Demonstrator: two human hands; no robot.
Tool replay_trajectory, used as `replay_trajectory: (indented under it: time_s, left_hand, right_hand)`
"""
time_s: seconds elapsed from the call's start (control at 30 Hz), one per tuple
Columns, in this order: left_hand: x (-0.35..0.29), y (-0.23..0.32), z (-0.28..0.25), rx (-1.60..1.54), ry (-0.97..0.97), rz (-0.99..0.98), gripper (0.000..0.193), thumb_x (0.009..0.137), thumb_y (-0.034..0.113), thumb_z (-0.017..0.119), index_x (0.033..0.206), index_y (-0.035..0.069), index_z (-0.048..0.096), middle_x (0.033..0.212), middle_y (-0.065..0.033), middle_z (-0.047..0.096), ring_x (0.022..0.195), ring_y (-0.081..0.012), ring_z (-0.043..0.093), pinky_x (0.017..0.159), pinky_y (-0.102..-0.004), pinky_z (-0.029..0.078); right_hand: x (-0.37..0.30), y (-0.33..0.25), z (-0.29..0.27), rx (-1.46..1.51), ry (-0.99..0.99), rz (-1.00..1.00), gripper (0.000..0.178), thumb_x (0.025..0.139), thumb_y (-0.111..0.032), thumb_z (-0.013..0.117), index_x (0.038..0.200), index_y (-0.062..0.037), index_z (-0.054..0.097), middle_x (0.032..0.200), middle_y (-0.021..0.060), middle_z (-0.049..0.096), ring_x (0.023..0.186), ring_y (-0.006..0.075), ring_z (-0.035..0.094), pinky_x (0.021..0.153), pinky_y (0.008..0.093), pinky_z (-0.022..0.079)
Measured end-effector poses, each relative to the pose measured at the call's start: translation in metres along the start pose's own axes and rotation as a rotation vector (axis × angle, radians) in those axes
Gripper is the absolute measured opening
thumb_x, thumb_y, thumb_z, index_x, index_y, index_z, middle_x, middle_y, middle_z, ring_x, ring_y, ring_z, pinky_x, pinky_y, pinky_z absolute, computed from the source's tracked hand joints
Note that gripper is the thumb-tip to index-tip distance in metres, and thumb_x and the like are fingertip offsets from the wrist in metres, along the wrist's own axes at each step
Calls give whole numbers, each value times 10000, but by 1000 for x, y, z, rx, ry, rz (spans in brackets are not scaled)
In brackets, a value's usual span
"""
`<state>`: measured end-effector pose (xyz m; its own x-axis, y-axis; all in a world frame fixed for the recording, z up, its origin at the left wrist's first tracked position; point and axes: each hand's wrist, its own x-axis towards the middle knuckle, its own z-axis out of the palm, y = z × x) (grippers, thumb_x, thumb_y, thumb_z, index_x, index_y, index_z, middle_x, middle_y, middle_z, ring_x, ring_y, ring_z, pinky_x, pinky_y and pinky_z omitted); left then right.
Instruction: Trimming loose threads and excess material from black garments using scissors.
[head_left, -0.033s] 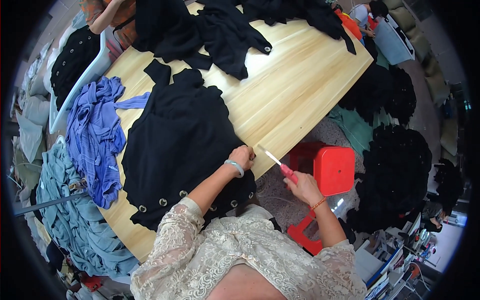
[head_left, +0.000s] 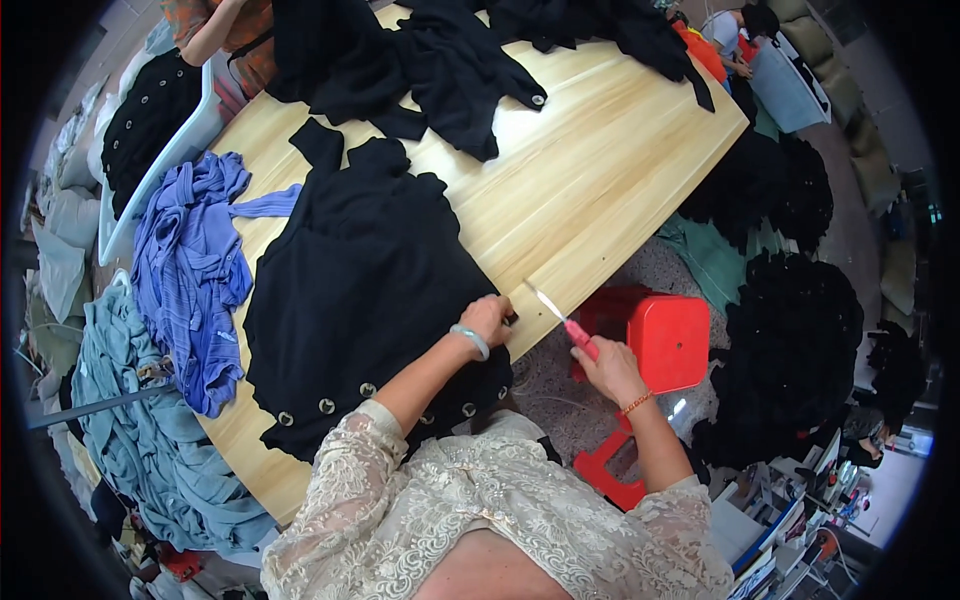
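A black knit garment [head_left: 365, 270] with metal-ringed buttons along its near edge lies spread on the wooden table [head_left: 560, 160]. My left hand [head_left: 488, 322] is closed on its right edge, close to the table's edge, fingers curled round a bit of the cloth. To the right of it, my right hand [head_left: 612, 368] grips a pink-handled tool [head_left: 578, 336] with a slim, pale metal blade. The blade points up and left over the table's edge, apart from the garment. Its exact kind I cannot make out.
Purple cloth [head_left: 195, 270] and grey-green cloth [head_left: 150, 430] lie at the left. More black garments [head_left: 450, 75] cover the far end, where a co-worker [head_left: 235, 50] stands. A red stool [head_left: 672, 340] is below my right hand's side; black piles [head_left: 795, 340] lie beyond it.
My right hand and the pink-handled tool have shifted slightly up, the blade tip farther over the table. My left hand has moved a little to the right with the garment's edge.
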<state>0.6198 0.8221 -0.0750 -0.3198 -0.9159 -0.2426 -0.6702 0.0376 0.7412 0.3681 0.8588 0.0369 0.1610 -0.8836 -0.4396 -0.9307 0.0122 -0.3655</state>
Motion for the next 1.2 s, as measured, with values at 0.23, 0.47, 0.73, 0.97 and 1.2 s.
replay_trajectory:
  time_s: [0.23,0.47,0.73,0.97,1.2]
  left_hand:
    - [-88,39,-34,-331,-146,202,490,834,247,728,1246,27,578,1131,-192,624,1080,-357,589,950,-407,467]
    - [-148,36,-104,-457,-26,11,417,861,205,722,1225,35,610,1152,-146,651,1024,-320,631,860,-368,510]
    - [-138,23,-143,-380,319,67,386,805,55,741,1173,6,635,1123,-162,658,1006,-302,651,875,-342,523]
    - [-50,19,-144,-225,392,96,967,682,47,834,1488,85,301,1460,-228,344,1132,-385,563,886,-391,533]
    - [-1,25,-112,-134,453,238,406,697,73,796,1066,58,625,1150,-150,559,974,-372,625,807,-423,539]
  right_hand:
    - [172,-40,-32,242,278,36,523,873,-518,635,766,-10,702,729,250,650,755,440,652,682,496,526]
    - [349,-122,-4,-34,449,-28,651,743,-535,761,1093,7,674,958,217,703,906,360,682,807,431,543]
    - [330,-154,18,47,387,-289,134,837,-169,591,881,-55,646,843,222,665,830,423,649,749,512,525]
    - [178,-138,-17,458,54,-400,184,841,-204,664,883,-29,626,739,217,615,723,400,622,639,443,482]
    - [95,-120,-26,961,-195,-381,228,877,-121,669,1079,-16,659,785,108,671,745,175,655,699,310,505]
